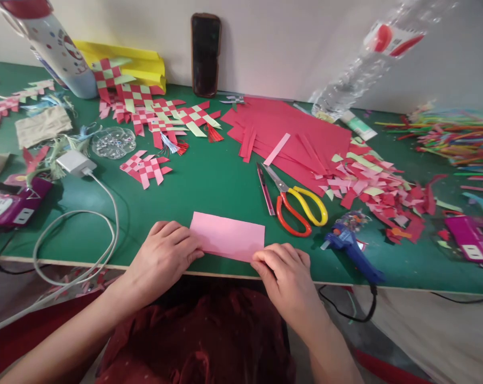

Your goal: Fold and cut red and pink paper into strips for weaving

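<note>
A pink paper rectangle lies close to the front edge of the green table. My left hand pinches its lower left corner, fingers pressed together. At its lower right corner, my right hand grips the paper between thumb and fingers. Scissors with red and yellow handles rest open just right of the paper, beside a slim dark pink pen-like tool. Behind them is a stack of red paper sheets with a few loose strips on top.
Woven paper fish lie at the back left, near a bottle. A white cable loops at left. Paper scraps, a blue glue gun and a clear plastic bottle are at right. A phone leans on the wall.
</note>
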A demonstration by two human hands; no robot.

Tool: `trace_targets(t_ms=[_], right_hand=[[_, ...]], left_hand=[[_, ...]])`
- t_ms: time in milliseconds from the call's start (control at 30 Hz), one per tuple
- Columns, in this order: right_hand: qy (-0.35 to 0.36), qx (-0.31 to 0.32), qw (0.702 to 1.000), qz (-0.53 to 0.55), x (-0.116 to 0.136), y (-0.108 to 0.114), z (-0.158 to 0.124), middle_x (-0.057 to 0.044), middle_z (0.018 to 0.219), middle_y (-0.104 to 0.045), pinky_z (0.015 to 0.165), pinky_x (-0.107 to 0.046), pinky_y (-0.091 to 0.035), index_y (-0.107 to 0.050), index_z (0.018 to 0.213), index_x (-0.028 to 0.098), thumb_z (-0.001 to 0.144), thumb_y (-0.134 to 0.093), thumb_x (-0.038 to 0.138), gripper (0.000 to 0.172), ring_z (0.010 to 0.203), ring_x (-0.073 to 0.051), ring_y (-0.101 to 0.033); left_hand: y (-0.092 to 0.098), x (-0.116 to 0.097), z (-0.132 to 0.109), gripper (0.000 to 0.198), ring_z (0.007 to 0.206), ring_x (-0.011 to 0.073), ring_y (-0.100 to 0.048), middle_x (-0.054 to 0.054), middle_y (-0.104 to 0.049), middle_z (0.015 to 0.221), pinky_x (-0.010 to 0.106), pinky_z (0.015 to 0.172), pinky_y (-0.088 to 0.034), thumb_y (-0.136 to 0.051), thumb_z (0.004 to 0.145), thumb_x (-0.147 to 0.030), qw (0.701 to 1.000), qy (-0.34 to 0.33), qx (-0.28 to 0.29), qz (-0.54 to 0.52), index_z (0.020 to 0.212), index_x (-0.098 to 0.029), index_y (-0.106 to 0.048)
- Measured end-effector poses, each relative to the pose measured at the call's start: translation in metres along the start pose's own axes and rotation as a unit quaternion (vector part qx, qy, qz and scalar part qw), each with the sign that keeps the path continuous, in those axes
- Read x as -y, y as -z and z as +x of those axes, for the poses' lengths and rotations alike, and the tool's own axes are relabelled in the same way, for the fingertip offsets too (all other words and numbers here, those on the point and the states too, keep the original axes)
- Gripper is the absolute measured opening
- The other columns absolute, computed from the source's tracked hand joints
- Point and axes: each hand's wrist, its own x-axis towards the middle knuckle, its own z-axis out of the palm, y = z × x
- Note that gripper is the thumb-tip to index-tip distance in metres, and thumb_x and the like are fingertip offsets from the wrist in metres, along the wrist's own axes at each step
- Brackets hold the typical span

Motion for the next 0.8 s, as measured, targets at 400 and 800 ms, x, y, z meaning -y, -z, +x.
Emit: trace_targets(t_ms=[400,800], right_hand=[[-0.022,0.040,0.994,-0.094,0.010,0.000,0.008,-0.003,0.078,-0.058,0.070,-0.032,-0.026,-0.056,0.080,0.021,0.099,-0.040,0.027,0.025,0.077,-0.019,-0.047],[-0.030,0.033,0.996,-0.082,0.009,0.000,0.010,-0.003,0.076,-0.060,0.069,-0.033,-0.028,-0.054,0.079,0.022,0.099,-0.040,0.029,0.026,0.074,-0.019,-0.050]], left_hand=[[-0.001,-0.001,0.008,0.024,0.075,0.0218,-0.048,0.001,-0.058,0.074,0.038,0.075,-0.033,-0.048,0.098,-0.027,0.998,0.003,0.027,0.058,0.077,-0.019,-0.056],[0.001,0.000,0.011,0.020,0.076,0.0209,-0.049,0.002,-0.059,0.076,0.038,0.074,-0.035,-0.045,0.100,-0.029,0.997,0.023,0.062,0.049,0.088,-0.018,-0.057]])
